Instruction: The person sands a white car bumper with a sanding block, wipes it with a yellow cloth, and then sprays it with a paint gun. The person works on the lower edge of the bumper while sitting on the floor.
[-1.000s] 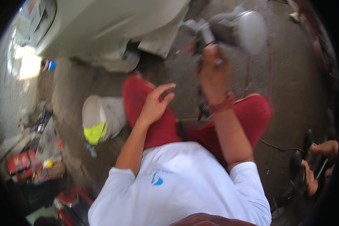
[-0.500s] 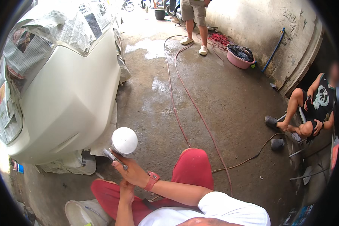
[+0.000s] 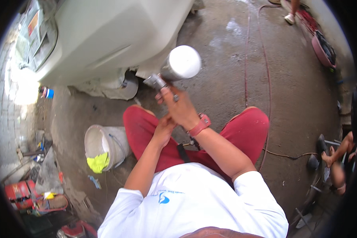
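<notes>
While the right hand (image 3: 181, 108) grasps the spray gun (image 3: 158, 82), its head points leftward near the pale bodywork (image 3: 107, 33); the left hand (image 3: 164, 129), nearer the torso, has an unclear grip.

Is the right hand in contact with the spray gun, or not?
Touching: the head view shows the right hand closed around the spray gun.

My red trousers (image 3: 248, 126), white shirt (image 3: 210, 194)
My spray gun (image 3: 156, 81) is silver, its cup lid (image 3: 187, 62) white, my wristwatch (image 3: 199, 125) red.
</notes>
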Demonstrator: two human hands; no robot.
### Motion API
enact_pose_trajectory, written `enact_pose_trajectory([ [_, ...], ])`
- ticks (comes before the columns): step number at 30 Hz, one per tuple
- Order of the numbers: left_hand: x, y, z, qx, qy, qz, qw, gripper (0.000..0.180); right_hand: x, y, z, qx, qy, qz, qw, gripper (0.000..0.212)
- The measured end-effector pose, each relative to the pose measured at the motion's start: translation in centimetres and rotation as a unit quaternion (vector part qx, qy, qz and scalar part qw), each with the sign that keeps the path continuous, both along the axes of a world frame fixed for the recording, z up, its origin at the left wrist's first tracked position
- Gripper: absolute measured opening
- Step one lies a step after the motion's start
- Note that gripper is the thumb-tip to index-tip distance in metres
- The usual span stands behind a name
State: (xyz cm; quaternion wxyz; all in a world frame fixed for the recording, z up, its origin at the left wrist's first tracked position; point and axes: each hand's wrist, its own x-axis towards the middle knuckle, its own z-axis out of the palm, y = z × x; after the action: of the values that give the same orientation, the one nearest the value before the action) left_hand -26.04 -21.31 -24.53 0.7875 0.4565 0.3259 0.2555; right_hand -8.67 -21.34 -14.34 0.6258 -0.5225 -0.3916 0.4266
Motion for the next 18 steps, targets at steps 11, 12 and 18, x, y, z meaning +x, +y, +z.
enact_pose_trajectory([
  [11,4.1,1.8,1.5,-0.004,0.026,-0.073,0.997,0.04,1.5,-0.8,-0.5,0.092,-0.056,-0.173,0.979,0.06],
  [12,3.8,1.8,1.5,-0.003,0.026,-0.075,0.997,0.04,1.3,-0.8,-0.5,0.078,-0.069,-0.159,0.982,0.059],
  [18,0.4,1.0,1.4,0.0,0.02,-0.026,0.999,0.039,-0.2,-0.3,0.5,0.058,-0.053,-0.066,0.995,0.059],
])
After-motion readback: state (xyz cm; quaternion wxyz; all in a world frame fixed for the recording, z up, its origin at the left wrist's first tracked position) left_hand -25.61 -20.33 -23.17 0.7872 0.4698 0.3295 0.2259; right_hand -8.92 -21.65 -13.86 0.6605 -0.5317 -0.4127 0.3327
